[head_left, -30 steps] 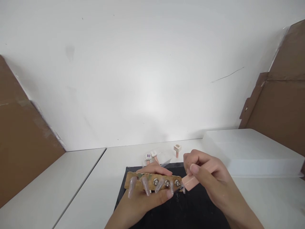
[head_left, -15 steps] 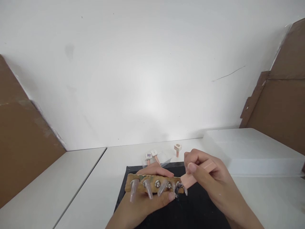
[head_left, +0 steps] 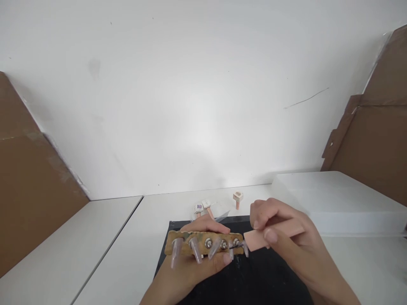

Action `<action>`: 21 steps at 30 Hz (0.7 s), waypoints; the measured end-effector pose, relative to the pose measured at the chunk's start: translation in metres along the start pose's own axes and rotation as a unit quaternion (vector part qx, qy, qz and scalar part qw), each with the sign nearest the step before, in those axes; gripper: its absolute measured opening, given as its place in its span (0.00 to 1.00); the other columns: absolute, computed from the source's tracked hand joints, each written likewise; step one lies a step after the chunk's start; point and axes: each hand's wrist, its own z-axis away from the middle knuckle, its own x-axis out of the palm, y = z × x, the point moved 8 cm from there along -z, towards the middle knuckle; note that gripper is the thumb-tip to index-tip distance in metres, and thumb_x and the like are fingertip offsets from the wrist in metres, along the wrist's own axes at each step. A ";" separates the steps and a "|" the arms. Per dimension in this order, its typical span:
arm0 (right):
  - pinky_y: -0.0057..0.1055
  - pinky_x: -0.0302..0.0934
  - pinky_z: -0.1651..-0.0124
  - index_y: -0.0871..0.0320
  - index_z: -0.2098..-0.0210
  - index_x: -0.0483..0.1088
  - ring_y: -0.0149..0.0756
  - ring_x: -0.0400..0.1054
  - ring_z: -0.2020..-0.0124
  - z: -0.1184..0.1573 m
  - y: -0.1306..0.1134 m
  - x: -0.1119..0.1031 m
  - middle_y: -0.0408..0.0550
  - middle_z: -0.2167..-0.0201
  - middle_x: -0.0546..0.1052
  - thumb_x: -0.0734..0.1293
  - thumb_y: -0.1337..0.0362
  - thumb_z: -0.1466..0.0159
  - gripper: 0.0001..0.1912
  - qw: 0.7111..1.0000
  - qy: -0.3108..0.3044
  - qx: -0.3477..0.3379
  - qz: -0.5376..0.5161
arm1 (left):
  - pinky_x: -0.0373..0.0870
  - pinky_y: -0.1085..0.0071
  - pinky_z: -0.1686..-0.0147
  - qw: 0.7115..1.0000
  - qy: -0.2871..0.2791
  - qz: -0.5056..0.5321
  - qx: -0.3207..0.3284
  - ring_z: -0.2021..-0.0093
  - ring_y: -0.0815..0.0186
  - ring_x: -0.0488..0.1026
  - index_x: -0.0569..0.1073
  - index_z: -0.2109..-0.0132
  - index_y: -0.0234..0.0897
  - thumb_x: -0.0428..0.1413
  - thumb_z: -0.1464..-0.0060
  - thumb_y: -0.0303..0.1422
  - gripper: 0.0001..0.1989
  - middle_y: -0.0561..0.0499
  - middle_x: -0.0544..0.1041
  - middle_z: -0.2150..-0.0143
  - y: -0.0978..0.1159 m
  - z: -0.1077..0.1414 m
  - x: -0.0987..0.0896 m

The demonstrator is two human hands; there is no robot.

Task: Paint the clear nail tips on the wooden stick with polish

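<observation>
My left hand (head_left: 203,262) grips a yellowish-brown strip (head_left: 203,238) from below and behind, thumb at its front and fingers over its back edge. Round metal studs (head_left: 208,243) line the strip's face. Several clear tapered plastic tips (head_left: 196,250) jut toward me from it. My right hand (head_left: 286,233) pinches a flat pale-pink bar (head_left: 256,240) between thumb and fingers. From the bar's left end, a thin dark part reaches the tips at the strip's right end; its exact kind is too small to tell.
A black mat (head_left: 235,279) lies on the white table (head_left: 117,250) beneath my hands. Behind are small white-topped pink-stemmed pieces (head_left: 238,197) and a clear plastic sheet (head_left: 222,216). A white box (head_left: 330,195) stands right; brown cardboard (head_left: 375,127) borders the sides.
My right hand has moved slightly right and levelled the pink bar, which was tilted down to the left. A dark clump by the strip's right end now looks like a thin dark line.
</observation>
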 end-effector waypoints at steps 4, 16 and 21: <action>0.26 0.55 0.72 0.48 0.64 0.70 0.32 0.61 0.73 0.002 -0.010 -0.003 0.39 0.73 0.68 0.66 0.54 0.33 0.07 0.999 -0.032 -0.041 0.015 | 0.63 0.69 0.66 0.999 0.025 0.038 -0.012 0.71 0.69 0.65 0.80 0.65 0.45 0.67 0.56 0.40 0.10 0.55 0.73 0.70 0.005 0.003 -0.002; 0.26 0.60 0.67 0.47 0.61 0.73 0.32 0.66 0.67 0.003 -0.021 -0.005 0.41 0.68 0.72 0.68 0.75 0.38 0.14 0.995 -0.068 -0.076 0.024 | 0.56 0.72 0.72 0.991 0.051 0.101 -0.064 0.71 0.69 0.62 0.79 0.65 0.43 0.69 0.60 0.43 0.15 0.55 0.69 0.69 0.004 0.010 -0.002; 0.24 0.62 0.65 0.47 0.61 0.74 0.31 0.67 0.66 0.003 -0.023 -0.005 0.40 0.67 0.73 0.68 0.78 0.41 0.18 0.995 -0.062 -0.078 0.016 | 0.60 0.70 0.69 0.992 0.012 0.103 -0.075 0.67 0.66 0.66 0.78 0.62 0.42 0.69 0.59 0.44 0.17 0.53 0.72 0.67 -0.004 0.010 0.002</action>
